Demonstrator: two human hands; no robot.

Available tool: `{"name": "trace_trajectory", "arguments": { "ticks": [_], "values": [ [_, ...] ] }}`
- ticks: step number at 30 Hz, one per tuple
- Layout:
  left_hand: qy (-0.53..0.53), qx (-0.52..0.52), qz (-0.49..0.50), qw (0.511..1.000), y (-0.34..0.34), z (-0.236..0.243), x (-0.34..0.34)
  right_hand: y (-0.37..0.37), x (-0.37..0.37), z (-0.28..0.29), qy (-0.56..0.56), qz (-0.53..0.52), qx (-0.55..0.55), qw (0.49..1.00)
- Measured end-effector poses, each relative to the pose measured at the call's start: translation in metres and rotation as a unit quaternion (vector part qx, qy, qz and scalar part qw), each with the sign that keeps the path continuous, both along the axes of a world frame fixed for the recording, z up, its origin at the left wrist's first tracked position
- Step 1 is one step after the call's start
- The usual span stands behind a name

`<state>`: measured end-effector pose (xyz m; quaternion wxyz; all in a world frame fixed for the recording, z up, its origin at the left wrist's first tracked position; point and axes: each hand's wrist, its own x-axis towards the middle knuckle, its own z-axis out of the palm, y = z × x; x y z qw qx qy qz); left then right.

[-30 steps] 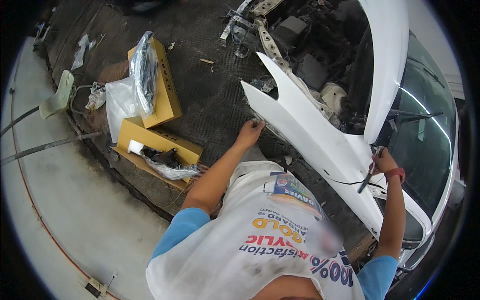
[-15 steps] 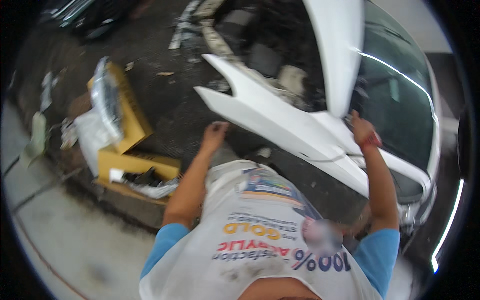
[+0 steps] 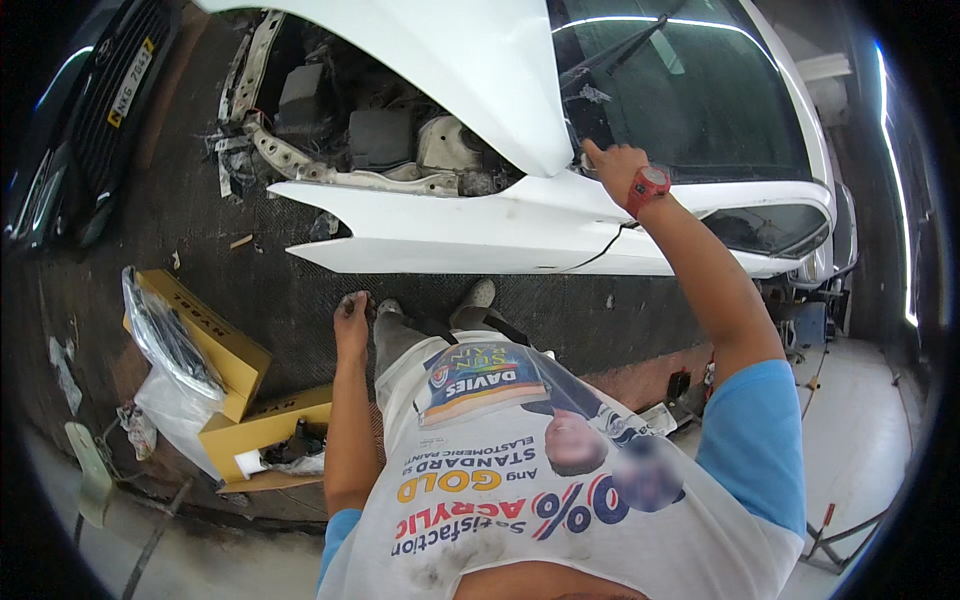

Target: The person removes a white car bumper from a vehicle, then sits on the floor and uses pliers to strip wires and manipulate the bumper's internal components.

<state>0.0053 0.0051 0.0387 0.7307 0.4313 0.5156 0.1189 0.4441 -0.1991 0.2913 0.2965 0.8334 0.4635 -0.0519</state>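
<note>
- I'm judging the white fender (image 3: 450, 253) stiff, slick, dentable; its edges suit gripping.
- Left hand (image 3: 352, 310) is hanging curled, right hand (image 3: 620, 174) is hovering by the hood (image 3: 455, 70); I cannot tell their grip.

The left hand (image 3: 352, 312) is loosely curled left of the frame's centre; the right arm (image 3: 712, 285) stretches to the right hand (image 3: 620, 172), upper right of centre.
</note>
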Motion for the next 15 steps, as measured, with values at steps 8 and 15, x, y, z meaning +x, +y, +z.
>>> {"name": "trace_trajectory", "arguments": {
  "ticks": [8, 15],
  "values": [
    [-0.002, 0.038, -0.029, 0.999, 0.002, 0.021, 0.020, 0.021, -0.003, 0.017, 0.276, -0.309, 0.072, 0.907],
    [-0.057, 0.008, -0.065, 0.996, -0.007, 0.039, 0.054, 0.002, 0.017, -0.013, 0.092, -0.143, 0.030, 0.985]
  ]
}}
